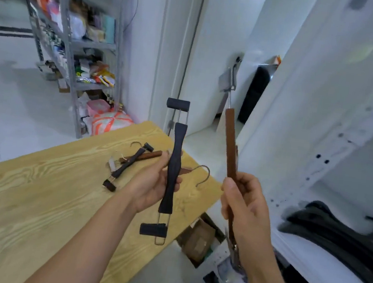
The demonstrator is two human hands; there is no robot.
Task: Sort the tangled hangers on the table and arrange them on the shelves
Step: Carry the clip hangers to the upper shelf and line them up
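Note:
My left hand (152, 184) holds a black clip hanger (174, 163) upright at its middle, with a black clip at each end and its metal hook pointing right. My right hand (243, 209) grips a brown wooden clip hanger (230, 144), also upright, with a metal clip at its top end. Two more hangers lie crossed on the wooden table (33, 193): a black one (128, 164) and a brown one (146, 155). On the white shelf (307, 257) at the right lies a pile of black hangers (338, 233).
A metal rack (75, 40) packed with goods stands at the back left. Bags sit on the floor beside it. A cardboard box (199, 239) lies on the floor between the table and the white shelf. A white door frame stands behind the table.

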